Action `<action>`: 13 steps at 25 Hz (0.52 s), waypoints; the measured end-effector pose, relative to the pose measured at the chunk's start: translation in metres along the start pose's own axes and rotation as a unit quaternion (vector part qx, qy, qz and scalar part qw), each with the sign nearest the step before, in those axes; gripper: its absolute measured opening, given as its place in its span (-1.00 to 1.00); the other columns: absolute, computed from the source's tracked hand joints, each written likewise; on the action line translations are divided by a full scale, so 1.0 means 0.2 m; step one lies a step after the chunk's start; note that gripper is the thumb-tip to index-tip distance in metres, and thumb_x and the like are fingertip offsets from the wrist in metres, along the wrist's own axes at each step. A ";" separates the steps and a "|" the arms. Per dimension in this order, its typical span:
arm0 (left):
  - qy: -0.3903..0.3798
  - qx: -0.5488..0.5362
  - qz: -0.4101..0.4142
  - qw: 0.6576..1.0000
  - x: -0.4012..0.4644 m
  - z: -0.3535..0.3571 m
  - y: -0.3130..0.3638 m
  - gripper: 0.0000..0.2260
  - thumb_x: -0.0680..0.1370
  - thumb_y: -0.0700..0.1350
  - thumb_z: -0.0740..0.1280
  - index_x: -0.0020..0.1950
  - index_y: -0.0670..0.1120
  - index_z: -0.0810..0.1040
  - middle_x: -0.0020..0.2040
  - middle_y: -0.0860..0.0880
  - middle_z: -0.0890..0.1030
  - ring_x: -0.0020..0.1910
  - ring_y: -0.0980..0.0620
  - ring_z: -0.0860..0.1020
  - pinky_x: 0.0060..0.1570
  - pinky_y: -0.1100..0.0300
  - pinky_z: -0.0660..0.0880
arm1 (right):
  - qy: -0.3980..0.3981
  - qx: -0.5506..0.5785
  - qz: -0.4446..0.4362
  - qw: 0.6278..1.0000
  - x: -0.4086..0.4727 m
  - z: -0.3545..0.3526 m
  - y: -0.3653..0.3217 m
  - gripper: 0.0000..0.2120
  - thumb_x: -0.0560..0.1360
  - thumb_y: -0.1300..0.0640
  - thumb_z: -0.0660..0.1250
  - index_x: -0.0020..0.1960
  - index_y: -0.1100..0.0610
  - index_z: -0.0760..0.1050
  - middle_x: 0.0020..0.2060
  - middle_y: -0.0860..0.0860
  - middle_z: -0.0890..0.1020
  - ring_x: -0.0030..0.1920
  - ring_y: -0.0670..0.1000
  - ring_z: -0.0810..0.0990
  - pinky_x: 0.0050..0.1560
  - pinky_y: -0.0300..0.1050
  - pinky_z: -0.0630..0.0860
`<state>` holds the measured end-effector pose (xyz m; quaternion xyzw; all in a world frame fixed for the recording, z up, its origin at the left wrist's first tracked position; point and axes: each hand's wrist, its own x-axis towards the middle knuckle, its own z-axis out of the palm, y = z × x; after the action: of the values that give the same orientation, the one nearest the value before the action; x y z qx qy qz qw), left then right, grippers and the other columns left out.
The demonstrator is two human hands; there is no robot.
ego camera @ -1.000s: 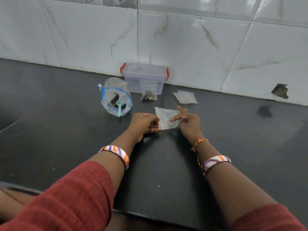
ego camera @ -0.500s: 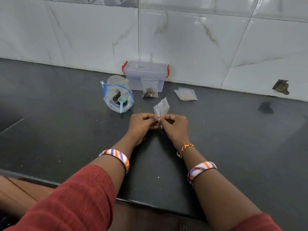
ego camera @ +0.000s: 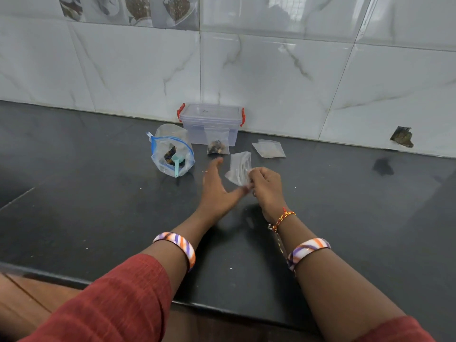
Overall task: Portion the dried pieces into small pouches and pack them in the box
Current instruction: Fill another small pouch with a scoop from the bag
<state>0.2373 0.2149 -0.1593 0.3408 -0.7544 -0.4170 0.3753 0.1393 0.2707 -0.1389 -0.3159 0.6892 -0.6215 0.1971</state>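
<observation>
Dark counter [ego camera: 74,218]: zip bag [ego camera: 172,154], filled pouch [ego camera: 218,144] fronting box [ego camera: 211,122].

A dark, glossy worktop [ego camera: 86,206] is seen running up to a tiled wall. A clear lidded box [ego camera: 211,123] with red clips is set at the wall, well beyond the left hand [ego camera: 214,191]. A filled small pouch [ego camera: 218,144] is leaned against the box front. Beyond and to the left of that hand, an open blue-zipped bag [ego camera: 172,154] holding dark dried pieces [ego camera: 170,154] and a teal scoop [ego camera: 178,162] is stood. Beyond the right hand [ego camera: 265,188], slightly to its right, flat empty pouches [ego camera: 269,149] are laid. Pale crumbs are scattered over the surface.
</observation>
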 end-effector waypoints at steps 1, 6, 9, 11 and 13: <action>-0.037 0.070 0.057 0.995 0.01 0.00 0.01 -0.07 0.30 0.05 0.53 0.50 -0.06 0.07 0.49 -0.09 0.16 0.48 0.00 0.13 0.45 0.10 0.12 | -0.023 0.006 -0.003 1.000 0.00 -0.03 -0.05 -0.65 0.49 0.29 0.21 -0.46 0.12 0.36 -0.50 0.01 0.36 -0.46 -0.08 0.27 -0.48 -0.27 0.27; -0.018 0.192 0.174 0.966 0.14 -0.05 0.23 -0.37 0.33 0.07 0.39 0.35 -0.07 0.32 0.25 -0.06 0.49 0.28 -0.05 0.42 0.21 0.17 0.21 | -0.108 -0.033 -0.063 0.992 -0.01 -0.14 -0.29 -0.80 0.43 0.35 0.28 -0.33 0.15 0.50 -0.43 -0.06 0.49 -0.41 -0.13 0.39 -0.42 -0.40 0.36; -0.111 0.179 0.128 0.969 0.19 -0.13 0.32 -0.50 0.30 -0.09 0.34 0.24 -0.13 0.41 0.10 -0.06 0.53 0.10 -0.04 0.50 0.12 0.12 0.39 | -0.090 -0.139 -0.222 0.961 0.01 -0.19 -0.34 -0.75 0.33 0.45 0.28 -0.13 0.17 0.59 -0.32 -0.17 0.49 -0.35 -0.12 0.37 -0.31 -0.40 0.33; -0.179 0.139 0.118 0.967 0.18 -0.18 0.38 -0.67 0.36 -0.30 0.36 0.11 -0.16 0.46 -0.04 -0.01 0.52 -0.03 0.05 0.49 -0.05 0.39 0.40 | -0.157 -0.275 -0.309 0.897 0.03 -0.18 -0.36 -0.73 0.29 0.44 0.26 -0.18 0.14 0.59 -0.36 -0.12 0.46 -0.32 -0.03 0.38 -0.25 -0.21 0.37; -0.210 0.134 0.115 0.962 0.16 -0.22 0.43 -0.73 0.38 -0.42 0.31 -0.01 -0.15 0.45 -0.20 0.06 0.46 -0.21 0.17 0.44 -0.29 0.54 0.33 | -0.195 -0.355 -0.349 0.845 0.04 -0.16 -0.37 -0.79 0.31 0.35 0.27 -0.25 0.05 0.54 -0.37 -0.06 0.48 -0.28 0.06 0.47 -0.21 -0.04 0.45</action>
<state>0.2421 0.2087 -0.0585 0.2036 -0.8992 -0.3288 0.2046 0.1270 0.2870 -0.0613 -0.6988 0.6543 -0.2877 -0.0278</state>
